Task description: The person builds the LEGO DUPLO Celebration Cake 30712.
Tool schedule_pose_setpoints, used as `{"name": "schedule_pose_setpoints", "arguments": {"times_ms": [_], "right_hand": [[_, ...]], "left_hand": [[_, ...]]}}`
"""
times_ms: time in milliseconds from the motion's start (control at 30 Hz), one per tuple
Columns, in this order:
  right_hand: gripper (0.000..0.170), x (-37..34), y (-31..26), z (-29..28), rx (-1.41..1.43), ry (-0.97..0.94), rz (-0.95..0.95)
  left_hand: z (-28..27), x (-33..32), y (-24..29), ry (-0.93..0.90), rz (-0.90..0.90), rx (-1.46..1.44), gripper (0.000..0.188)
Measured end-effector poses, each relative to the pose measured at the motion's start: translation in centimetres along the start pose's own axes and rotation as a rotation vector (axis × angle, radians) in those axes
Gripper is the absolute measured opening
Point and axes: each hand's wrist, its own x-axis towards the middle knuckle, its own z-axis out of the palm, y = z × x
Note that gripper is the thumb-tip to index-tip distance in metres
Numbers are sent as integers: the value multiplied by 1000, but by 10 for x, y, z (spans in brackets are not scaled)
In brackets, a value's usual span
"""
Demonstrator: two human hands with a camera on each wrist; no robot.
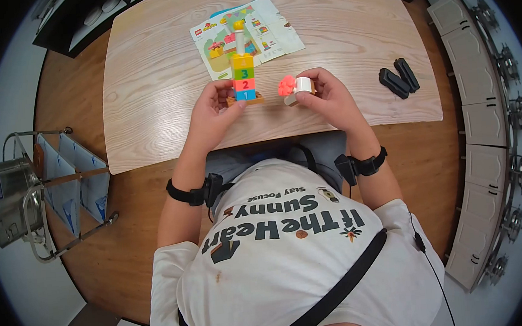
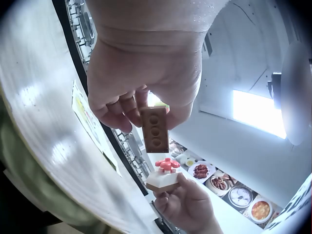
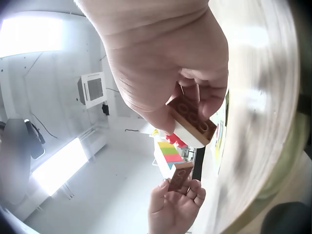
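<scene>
Numbered block tower (image 1: pixel 244 79): held in the left hand (image 1: pixel 210 111) above the near part of the table (image 1: pixel 145 68), colored bricks 1, 2 and 3 under a yellow one and a white candle piece (image 1: pixel 240 42). Left fingers closed on the brown base (image 2: pixel 155 130), thumb at the front; its socketed underside shows in the left wrist view. Right hand (image 1: pixel 333 100) pinches a white-and-brown brick piece (image 1: pixel 304 85) topped by a pink part (image 1: pixel 286 85), just right of the tower and apart from it. Judged handling: light, stiff plastic, smooth but not very slippery; single bricks sturdy, the tall stack liable to snap apart at a joint if levered. Best hold: low, at the base or bottom brick; the slim candle makes a poor handle. Around: printed leaflet (image 1: pixel 282 31) lies beyond the tower, partly hidden by it; two black objects (image 1: pixel 394 84) sit well off to the right. Main obstruction appears to be the left thumb and fingers, covering part of the base.
</scene>
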Motion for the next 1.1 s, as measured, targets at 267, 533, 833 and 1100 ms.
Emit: {"name": "schedule_pose_setpoints", "arguments": {"times_ms": [267,533,833,1100], "right_hand": [[35,-3,-12,3,598,25,74],[41,-4,31,-19,1075,14,158],[47,0,23,-36,1216,126,63],[44,-6,31,-49,1304,88,31]], "left_hand": [[7,-3,14,-23,-30,-258,46],[-10,0,-11,-18,-85,-434,50],[-40,5,8,7,59,-778,49],[-45,2,-4,32,68,-760,49]]}}
